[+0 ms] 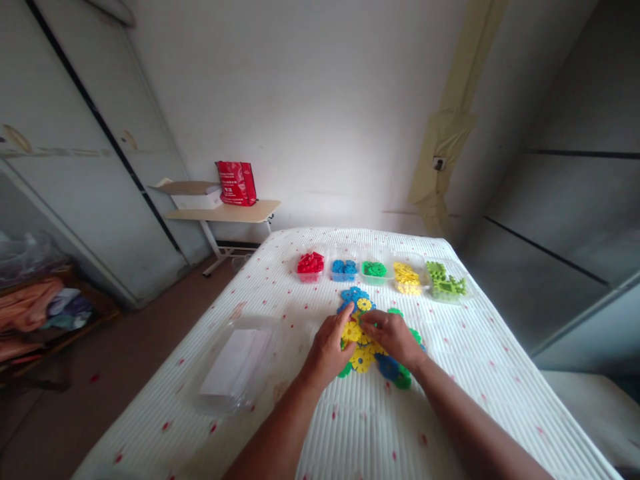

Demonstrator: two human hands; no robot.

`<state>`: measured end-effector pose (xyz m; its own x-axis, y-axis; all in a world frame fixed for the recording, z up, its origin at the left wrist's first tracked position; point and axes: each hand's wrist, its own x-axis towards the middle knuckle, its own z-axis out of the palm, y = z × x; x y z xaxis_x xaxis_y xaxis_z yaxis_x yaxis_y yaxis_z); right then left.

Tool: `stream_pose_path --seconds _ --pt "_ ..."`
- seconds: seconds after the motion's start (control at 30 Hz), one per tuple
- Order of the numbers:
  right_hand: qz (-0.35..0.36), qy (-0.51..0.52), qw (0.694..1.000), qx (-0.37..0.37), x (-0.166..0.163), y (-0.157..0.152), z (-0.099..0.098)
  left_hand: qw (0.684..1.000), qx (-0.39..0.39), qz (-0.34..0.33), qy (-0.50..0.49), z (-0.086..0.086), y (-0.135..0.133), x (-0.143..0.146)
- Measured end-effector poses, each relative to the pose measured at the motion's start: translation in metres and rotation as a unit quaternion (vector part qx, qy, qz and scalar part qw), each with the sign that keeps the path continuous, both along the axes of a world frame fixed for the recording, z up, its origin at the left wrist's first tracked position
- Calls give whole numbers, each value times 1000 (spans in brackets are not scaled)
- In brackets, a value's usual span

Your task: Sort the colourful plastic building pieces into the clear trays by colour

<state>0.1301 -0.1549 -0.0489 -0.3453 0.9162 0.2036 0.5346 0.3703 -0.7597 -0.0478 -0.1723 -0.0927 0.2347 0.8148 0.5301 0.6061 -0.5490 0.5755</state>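
Discs (361,359), flower-shaped and slotted together into one flat cluster, on the cloth (350,427), straight ahead between both forearms. Long axis roughly away from the body with a slight lean: blue end (354,295) far and a little left, blue-and-green end near and a little right, yellow through the middle. Mostly covered by the hands, with only the far blue end, some yellow between the wrists and the near edge showing.

Left hand (327,348) on the cluster's left flank. Fingers stretched forward and loose, laid flat on top, closed round nothing, with the index tip up at the seam between yellow and blue.

Right hand (395,337) over the right flank. Fingers (373,322) curled down and inward, tips on a yellow disc at the centre. Nipping that disc or only pressing on it: cannot tell, with the contact hidden under the knuckles.

Fingertips of both hands close together, touching or nearly so, at the cluster's middle and just short of the blue end. Blue end beyond the tips, yellow directly under them, the remainder back beneath the palms toward the wrists. Neither hand clearly the nearer, each reaching in from its own side.

Further out, well apart from the fingers, a row of trays: red (311,264), blue (344,269), green (374,269), yellow (407,277), lime (445,283). Off to the left, a clear box (235,363) with something white inside.
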Motion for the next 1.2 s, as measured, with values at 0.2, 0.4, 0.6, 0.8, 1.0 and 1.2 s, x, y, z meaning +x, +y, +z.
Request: stream_pose_path --seconds 0.2,0.4,0.6,0.8,1.0,1.2 --pt "-8 52 998 -46 -11 -1 -5 999 48 -5 9 0 -2 7" --pt "-55 84 992 -74 -12 4 -17 1000 27 -2 -2 -2 -1 7" --pt "-151 99 983 -17 24 24 -3 989 -13 145 -39 -2 8 -13" --pt "-317 -29 941 115 74 80 41 971 -81 227 1 -15 20 -29" --pt "-333 -94 930 120 87 92 27 972 -77 215 50 -20 23 -27" --pt "-230 -106 962 100 91 52 -6 973 -77 210 58 -19 23 -28"
